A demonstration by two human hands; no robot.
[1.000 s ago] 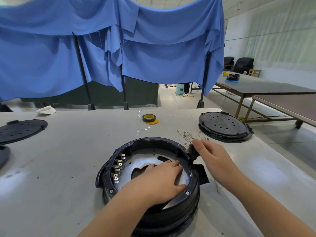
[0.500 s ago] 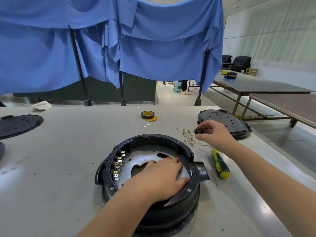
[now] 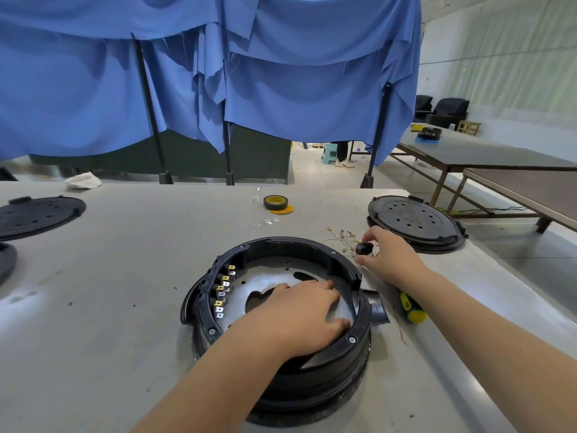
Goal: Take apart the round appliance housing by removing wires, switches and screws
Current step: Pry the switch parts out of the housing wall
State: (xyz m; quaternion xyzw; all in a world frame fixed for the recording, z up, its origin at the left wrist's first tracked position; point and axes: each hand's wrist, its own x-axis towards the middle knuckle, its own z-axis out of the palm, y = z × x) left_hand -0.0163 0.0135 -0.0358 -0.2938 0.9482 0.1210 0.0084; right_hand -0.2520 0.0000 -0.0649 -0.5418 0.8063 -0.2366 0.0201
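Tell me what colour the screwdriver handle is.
Yellow and green, seen in the head view: screwdriver handle.

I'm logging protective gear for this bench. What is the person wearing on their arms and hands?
Nothing shows: the left hand and right hand are bare, with no gloves, rings, watch or bands. Both forearms are uncovered to the picture's edge, with no sleeves in view.

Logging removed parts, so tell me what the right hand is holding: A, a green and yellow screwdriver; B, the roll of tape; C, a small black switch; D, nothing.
C: the right hand pinches a small black switch over the loose wires, while the screwdriver lies on the table.
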